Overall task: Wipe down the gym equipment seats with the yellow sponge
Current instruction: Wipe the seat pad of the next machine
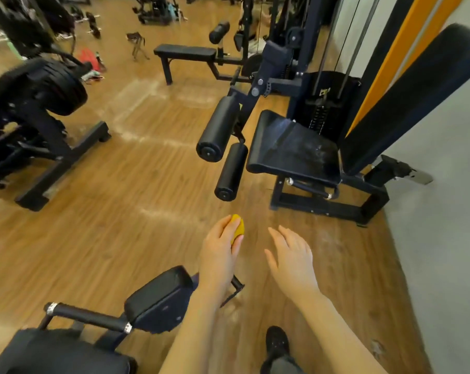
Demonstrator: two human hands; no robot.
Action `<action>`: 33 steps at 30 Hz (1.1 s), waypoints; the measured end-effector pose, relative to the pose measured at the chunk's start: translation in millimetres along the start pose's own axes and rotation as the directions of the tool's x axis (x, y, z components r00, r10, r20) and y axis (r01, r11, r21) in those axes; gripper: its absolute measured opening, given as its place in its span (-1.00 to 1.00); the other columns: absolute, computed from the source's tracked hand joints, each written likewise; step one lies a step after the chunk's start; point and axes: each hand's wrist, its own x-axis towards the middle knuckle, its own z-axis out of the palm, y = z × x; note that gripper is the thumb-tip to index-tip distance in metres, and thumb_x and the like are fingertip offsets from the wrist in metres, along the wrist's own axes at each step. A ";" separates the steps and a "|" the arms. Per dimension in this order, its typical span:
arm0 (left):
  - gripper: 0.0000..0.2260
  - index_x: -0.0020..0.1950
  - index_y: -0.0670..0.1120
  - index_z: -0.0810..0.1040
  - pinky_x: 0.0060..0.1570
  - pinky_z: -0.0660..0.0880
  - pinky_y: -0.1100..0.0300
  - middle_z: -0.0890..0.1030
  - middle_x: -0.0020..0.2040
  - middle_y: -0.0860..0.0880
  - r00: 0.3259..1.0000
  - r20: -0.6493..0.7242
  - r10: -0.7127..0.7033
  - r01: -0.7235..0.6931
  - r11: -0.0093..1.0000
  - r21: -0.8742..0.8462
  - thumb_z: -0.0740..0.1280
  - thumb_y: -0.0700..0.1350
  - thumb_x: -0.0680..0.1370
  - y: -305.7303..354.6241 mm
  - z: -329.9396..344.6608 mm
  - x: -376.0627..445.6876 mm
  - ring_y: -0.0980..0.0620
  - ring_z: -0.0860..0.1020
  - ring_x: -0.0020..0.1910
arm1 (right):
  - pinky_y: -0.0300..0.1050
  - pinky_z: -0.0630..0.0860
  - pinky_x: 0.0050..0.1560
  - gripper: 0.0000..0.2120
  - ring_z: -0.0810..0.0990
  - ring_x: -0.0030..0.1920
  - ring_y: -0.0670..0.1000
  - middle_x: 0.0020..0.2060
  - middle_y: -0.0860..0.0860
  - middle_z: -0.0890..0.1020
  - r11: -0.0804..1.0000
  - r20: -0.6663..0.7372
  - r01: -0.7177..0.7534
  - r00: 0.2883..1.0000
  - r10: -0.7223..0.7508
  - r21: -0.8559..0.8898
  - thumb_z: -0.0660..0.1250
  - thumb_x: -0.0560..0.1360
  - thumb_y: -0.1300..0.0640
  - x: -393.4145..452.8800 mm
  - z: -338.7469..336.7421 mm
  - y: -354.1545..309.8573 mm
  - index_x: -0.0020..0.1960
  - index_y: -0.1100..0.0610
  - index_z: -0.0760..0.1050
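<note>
a black leg-extension machine seat (296, 149) stands ahead on the wood floor (125, 184), near a grey wall, its surface streaked with pale smears. nearer the person, the left hand (220, 255) curls round a yellow sponge (237, 228) held above the floor, while the right hand (293, 257) hovers beside it with fingers spread and loose, holding nothing.

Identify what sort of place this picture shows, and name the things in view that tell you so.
Most likely a gym: a leg machine with a padded seat and roller pads, a flat bench behind it, and a rack of weight plates at the left.
</note>
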 end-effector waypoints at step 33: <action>-0.61 0.45 -0.10 0.40 0.31 0.22 0.38 0.41 0.40 0.00 0.950 0.277 0.142 -0.197 0.964 0.182 0.26 -0.07 0.62 26.7 227.9 684.6 0.04 0.39 0.36 | 0.05 0.13 0.48 -0.52 0.21 0.48 0.06 0.48 0.05 0.29 0.944 -0.013 -0.325 0.945 0.326 0.056 0.17 0.62 0.01 633.0 -24.3 181.2 0.52 0.04 0.22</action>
